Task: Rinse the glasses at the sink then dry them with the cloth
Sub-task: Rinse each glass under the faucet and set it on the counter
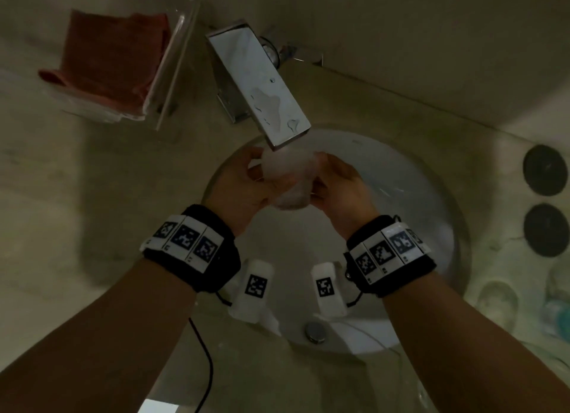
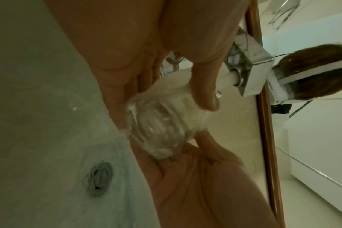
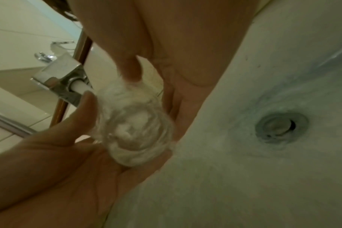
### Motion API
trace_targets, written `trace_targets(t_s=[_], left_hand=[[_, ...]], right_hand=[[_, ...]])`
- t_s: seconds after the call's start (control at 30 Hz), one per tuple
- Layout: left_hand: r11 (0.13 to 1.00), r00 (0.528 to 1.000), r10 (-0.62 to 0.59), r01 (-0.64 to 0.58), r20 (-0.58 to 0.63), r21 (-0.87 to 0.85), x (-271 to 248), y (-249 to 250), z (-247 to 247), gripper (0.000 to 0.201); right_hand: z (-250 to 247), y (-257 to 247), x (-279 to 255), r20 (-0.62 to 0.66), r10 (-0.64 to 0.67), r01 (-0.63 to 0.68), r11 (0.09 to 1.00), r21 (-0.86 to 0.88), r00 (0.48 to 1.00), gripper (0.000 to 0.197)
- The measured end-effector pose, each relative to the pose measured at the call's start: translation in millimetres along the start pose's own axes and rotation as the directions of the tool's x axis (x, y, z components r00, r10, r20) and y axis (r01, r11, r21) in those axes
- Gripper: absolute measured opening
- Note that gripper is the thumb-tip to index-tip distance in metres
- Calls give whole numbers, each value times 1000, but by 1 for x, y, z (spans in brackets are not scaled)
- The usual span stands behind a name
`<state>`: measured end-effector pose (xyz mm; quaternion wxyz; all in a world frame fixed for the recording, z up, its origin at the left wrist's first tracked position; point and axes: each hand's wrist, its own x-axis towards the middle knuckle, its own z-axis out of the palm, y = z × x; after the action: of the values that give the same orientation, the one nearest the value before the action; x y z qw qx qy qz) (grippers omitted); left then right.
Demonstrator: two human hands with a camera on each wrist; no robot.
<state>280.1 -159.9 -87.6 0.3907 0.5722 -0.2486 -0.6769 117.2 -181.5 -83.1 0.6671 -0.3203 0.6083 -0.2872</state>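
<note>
A clear glass [image 1: 287, 181] is held between both hands under the spout of the chrome faucet [image 1: 262, 85], over the white round sink [image 1: 416, 196]. Water runs into it and it looks foamy and blurred. My left hand [image 1: 246, 181] grips the glass from the left, thumb on one side and fingers on the other, as the left wrist view shows around the glass [image 2: 160, 128]. My right hand [image 1: 333, 181] grips it from the right; in the right wrist view its thumb lies at the rim of the glass [image 3: 135, 131]. A red cloth [image 1: 111, 57] lies folded in a clear container [image 1: 172, 73] at the back left.
The drain [image 1: 315, 332] sits at the near side of the basin. On the counter to the right stand another clear glass [image 1: 496, 301], a bluish glass object [image 1: 558, 314] and two dark round discs [image 1: 544, 169]. A mirror rises behind the faucet.
</note>
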Motion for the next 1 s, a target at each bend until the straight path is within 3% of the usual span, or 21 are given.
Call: trace_targets(t_s=[0.13,0.2,0.27,0.43,0.53,0.67,0.77,0.9,1.0], left_hand=[[979,997,73,-65,-36,192,6,0,4,61],[959,993,121,-117,1,260,7,-1,6,51],[948,988,151,-151,23,279,6,-2,6,56],[922,977,197,-212,77,325,8,-1,0,87],[912,972,231,-234,50,337,7,-2,2,85],[909,973,230,-218,7,355,7,-5,2,77],[902,988,149,-118,-42,416,6,-6,2,67],[954,983,-154,173,-98,243,3,-9,6,35],[934,944,-296,318,-145,164,3,-12,8,41]], right_hand=[[3,3,-2,6,-72,73,993,-95,997,33],[4,3,-3,36,-141,146,969,-198,989,53],[2,3,-1,50,-151,158,970,-187,987,73],[-8,0,0,127,-168,183,975,-122,978,56],[-10,-4,0,147,-183,200,973,-116,972,64],[-8,-21,5,63,-247,252,962,-108,967,77],[-3,-45,8,52,-289,293,952,-85,956,86],[8,-72,12,64,-350,355,929,-104,935,85],[13,-81,17,47,-387,390,913,-118,921,81]])
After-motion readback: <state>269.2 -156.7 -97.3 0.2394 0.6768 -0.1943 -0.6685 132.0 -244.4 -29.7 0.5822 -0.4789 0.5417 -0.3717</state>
